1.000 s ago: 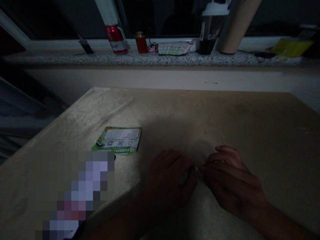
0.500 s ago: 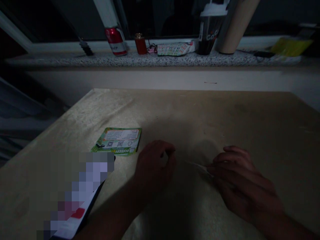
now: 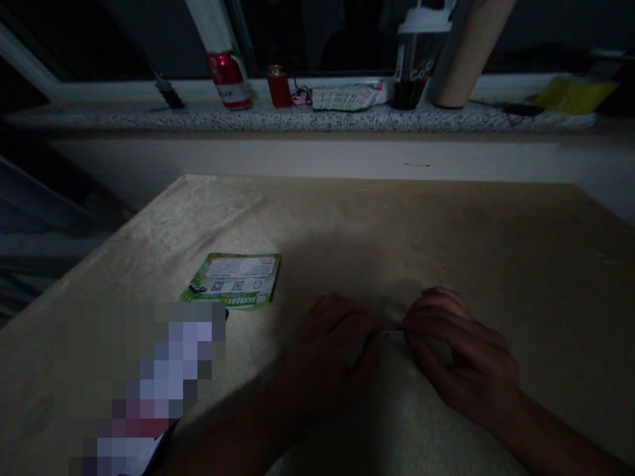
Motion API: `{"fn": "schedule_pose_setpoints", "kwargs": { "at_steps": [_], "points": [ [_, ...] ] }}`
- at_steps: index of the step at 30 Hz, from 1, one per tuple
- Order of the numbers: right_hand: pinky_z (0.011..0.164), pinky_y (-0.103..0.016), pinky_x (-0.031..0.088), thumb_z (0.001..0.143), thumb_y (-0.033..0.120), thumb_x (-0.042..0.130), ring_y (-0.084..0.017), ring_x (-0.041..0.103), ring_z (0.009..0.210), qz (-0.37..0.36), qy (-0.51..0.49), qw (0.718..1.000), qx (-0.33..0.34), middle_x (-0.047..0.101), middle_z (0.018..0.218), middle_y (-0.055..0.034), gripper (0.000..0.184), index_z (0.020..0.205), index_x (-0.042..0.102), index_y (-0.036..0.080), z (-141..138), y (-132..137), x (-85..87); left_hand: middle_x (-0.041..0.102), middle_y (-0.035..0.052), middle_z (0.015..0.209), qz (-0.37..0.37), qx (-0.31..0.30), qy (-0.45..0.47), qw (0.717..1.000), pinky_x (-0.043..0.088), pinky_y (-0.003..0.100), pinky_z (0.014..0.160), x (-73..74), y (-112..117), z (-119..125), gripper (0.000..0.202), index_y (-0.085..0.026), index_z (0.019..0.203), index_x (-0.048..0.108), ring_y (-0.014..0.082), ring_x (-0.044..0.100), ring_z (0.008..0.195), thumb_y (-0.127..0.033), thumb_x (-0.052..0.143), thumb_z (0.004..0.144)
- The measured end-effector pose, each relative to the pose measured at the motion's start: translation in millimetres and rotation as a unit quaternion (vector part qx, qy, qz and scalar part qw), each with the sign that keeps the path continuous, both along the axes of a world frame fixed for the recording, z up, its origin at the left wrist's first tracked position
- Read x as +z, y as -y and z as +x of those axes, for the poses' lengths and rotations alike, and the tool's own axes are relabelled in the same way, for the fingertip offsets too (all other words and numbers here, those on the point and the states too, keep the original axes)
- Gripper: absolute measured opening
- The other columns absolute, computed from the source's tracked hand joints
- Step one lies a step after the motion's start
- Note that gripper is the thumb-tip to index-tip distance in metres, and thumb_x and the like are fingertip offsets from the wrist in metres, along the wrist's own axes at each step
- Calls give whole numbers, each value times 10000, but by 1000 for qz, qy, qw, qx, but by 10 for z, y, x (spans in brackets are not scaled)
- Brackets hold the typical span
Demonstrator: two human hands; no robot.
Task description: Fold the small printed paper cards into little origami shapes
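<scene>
A small, thin, pale strip (image 3: 392, 332) spans the gap between my two hands, low over the table. It is too dim to tell what kind of thing it is. The thumb and fingers of my left hand (image 3: 335, 344) are closed at its left end. On its right end, my right hand (image 3: 461, 354) pinches with thumb and fingertips. Left of my hands lies a green printed card (image 3: 235, 281) with white text panels and square codes. Nearer to me, beside my left forearm, is a blurred-out flat device (image 3: 149, 390) with a dark edge.
The pale table (image 3: 347, 205) reaches the wall under a speckled stone windowsill (image 3: 297, 123). Along the sill stand a red can (image 3: 229, 79), a small red jar (image 3: 279, 87), a crumpled wrapper (image 3: 347, 97), a lidded cup (image 3: 414, 59), a tan cylinder (image 3: 473, 56) and a yellow packet (image 3: 575, 94).
My left hand has moved right and closed on the free end of the strip. My right hand has shifted slightly left with the strip, which now lies more level.
</scene>
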State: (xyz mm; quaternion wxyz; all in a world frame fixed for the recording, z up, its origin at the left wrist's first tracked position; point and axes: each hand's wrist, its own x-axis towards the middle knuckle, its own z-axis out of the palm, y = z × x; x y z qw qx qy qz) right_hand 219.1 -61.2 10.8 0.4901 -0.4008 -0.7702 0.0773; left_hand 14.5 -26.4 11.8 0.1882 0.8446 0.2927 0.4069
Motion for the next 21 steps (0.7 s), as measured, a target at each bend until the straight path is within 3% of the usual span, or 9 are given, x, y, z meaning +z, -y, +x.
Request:
{"fn": "schedule_pose_setpoints", "kwargs": {
  "at_steps": [6,13,19,21],
  "points": [
    [801,-459,518,803,25,656,-197,639,716,23,5,1000,5,676,723,-32,179,920,684,157,-74,9,48,669,22,851,12,-32,2,999,482,314,761,31,52,53,132,-181,957,607,153,590,781,-75,633,881],
    [753,-434,500,812,50,636,-190,598,722,-25,-3,1000,-16,639,724,-23,141,869,639,178,-26,1,-2,694,38,842,82,-33,16,996,446,322,695,70,81,-2,142,-170,964,634,151,594,721,-65,608,871],
    [701,-367,488,837,83,632,-180,618,720,-79,27,995,-61,651,708,-5,120,826,639,202,56,-37,-74,697,39,841,79,-21,35,996,470,304,699,167,67,-62,176,-154,972,654,143,595,723,-34,614,850],
    [701,-368,491,835,101,639,-182,618,718,-89,29,993,-76,654,712,-3,109,823,645,209,87,-41,-89,686,27,823,46,1,51,998,479,288,698,169,48,-72,140,-163,948,652,138,603,724,-57,613,866]
  ]
}}
